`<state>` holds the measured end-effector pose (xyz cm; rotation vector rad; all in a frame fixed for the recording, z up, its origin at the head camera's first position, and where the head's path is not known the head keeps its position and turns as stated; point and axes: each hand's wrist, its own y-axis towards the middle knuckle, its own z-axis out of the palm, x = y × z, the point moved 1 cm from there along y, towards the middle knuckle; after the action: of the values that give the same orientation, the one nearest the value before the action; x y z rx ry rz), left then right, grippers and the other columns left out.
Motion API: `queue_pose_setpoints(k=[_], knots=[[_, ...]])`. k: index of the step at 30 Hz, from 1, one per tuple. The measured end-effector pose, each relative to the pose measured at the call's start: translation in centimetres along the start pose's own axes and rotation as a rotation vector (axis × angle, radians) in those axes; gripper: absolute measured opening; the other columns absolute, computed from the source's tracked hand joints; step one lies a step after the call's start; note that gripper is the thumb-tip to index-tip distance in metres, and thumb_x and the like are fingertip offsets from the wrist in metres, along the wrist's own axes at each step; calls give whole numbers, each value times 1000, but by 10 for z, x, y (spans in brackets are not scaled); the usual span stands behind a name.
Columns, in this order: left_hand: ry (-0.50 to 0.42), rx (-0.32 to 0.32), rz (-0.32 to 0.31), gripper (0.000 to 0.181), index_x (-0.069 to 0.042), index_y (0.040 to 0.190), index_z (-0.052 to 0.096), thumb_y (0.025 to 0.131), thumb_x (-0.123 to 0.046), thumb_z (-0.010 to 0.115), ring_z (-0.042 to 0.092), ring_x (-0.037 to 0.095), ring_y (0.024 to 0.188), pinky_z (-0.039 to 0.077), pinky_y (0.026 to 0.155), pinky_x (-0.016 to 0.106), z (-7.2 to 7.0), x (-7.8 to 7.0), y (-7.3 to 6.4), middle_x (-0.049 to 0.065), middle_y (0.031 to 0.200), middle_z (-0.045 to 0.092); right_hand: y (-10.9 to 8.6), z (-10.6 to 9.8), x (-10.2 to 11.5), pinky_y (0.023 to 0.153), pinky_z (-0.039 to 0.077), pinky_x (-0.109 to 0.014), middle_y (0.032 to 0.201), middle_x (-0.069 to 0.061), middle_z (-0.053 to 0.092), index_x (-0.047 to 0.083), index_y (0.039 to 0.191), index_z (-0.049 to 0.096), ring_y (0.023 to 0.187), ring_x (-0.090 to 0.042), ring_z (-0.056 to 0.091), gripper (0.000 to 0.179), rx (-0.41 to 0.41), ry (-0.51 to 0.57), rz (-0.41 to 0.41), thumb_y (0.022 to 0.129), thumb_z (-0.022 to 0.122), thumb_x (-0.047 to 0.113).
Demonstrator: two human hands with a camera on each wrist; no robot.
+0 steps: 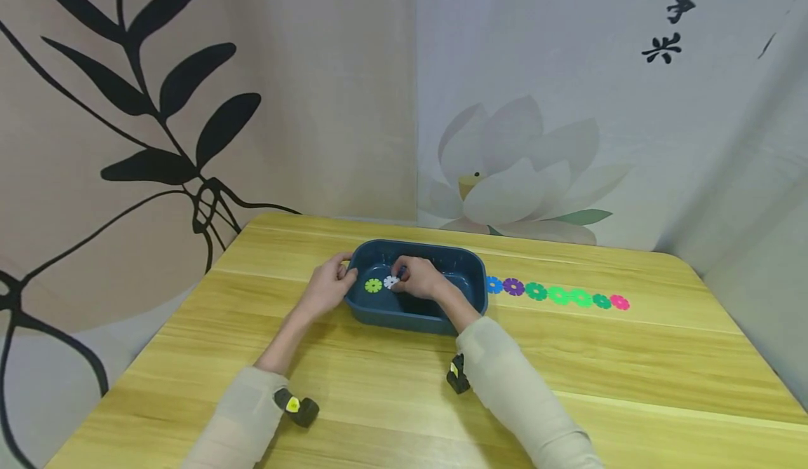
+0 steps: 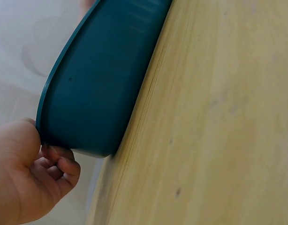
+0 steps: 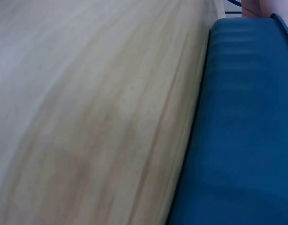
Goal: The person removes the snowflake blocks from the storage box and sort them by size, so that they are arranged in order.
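A dark blue plastic basin (image 1: 404,320) stands on the wooden table. My left hand (image 1: 330,285) grips its left end, thumb over the rim and the other fingers curled beneath it, as the left wrist view shows. Inside the basin, my right hand (image 1: 418,277) reaches down with bent fingers and pinches a white snowflake disc (image 1: 391,282). A yellow-green snowflake disc (image 1: 373,285) lies on the basin floor just left of it. In the right wrist view only the basin's outer side (image 3: 242,131) shows, and the right hand is out of frame.
To the right of the basin, a row of snowflake discs runs along the table: a blue one (image 1: 494,284), a purple one (image 1: 514,287), several green ones (image 1: 558,295) and a pink one (image 1: 621,302). A printed curtain (image 1: 353,104) hangs behind the table's back edge.
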<state>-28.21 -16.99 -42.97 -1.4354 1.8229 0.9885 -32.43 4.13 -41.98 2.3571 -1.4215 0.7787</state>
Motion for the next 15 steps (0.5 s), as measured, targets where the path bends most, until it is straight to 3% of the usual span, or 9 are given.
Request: queue_pose_setpoints(k=[6, 15], knots=[[-11, 3, -3, 42, 10, 140, 48, 102, -5, 55, 35, 13, 53, 31, 49, 24, -1, 1, -1, -1, 66, 38, 0, 1, -1, 79, 50, -33, 90, -5, 62, 6, 97, 63, 85, -18, 58, 25, -25, 21, 12, 86, 83, 17], [-15, 12, -11, 43, 9, 141, 47, 102, -7, 55, 34, 12, 53, 32, 50, 24, 0, -1, -1, -1, 66, 38, -9, -3, -6, 62, 53, -27, 78, -2, 63, 5, 93, 61, 65, -14, 63, 14, -64, 136, -28, 93, 74, 9]])
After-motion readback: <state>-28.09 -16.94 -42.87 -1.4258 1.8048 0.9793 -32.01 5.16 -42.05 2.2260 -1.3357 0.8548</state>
